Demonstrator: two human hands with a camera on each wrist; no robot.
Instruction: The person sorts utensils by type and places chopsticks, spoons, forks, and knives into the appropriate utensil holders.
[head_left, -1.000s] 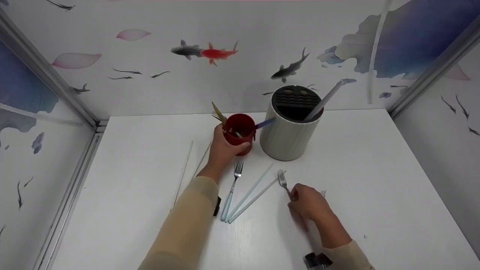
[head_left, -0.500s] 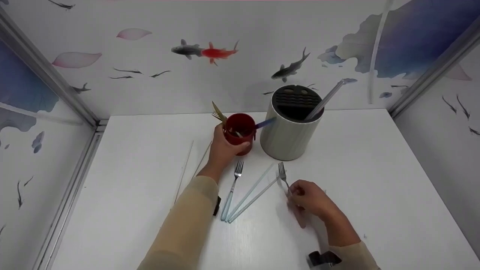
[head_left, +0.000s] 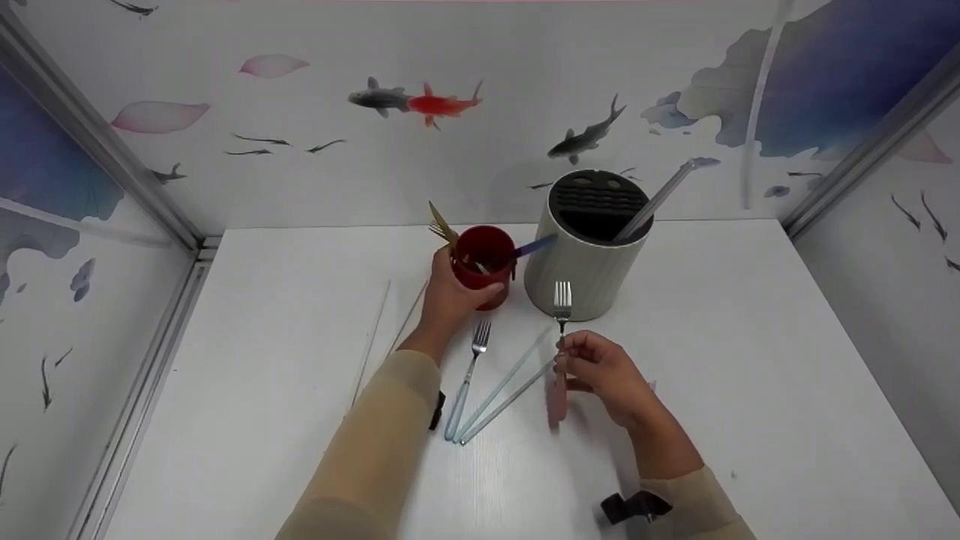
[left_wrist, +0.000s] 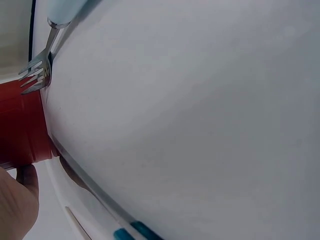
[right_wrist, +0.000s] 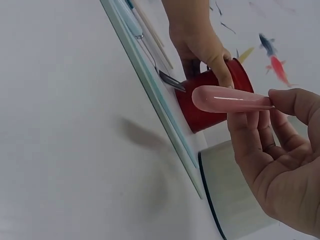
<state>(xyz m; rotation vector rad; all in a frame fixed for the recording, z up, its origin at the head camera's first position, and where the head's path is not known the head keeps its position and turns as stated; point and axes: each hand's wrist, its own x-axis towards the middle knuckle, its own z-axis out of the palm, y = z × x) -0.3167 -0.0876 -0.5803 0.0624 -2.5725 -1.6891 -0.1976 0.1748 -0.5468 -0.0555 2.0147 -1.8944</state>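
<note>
My left hand grips a red cup from its left side, thumb across the front. A gold fork and knife and a blue-purple handle stick out of it. In my right hand a fork is pinched, tines up, its pink handle hanging below the fingers. That fork's metal head shows in front of the pale cylindrical utensil holder. On the table between my hands lie a fork with a light-blue handle and two pale-blue chopsticks.
A clear bent-topped stick leans out of the holder's black slotted insert. Two thin pale sticks lie on the white table left of my left arm. A wall printed with fish rises behind the table.
My right hand has raised the pink-handled fork and moved it forward and slightly left, turning it more upright. The left hand keeps its hold on the cup.
</note>
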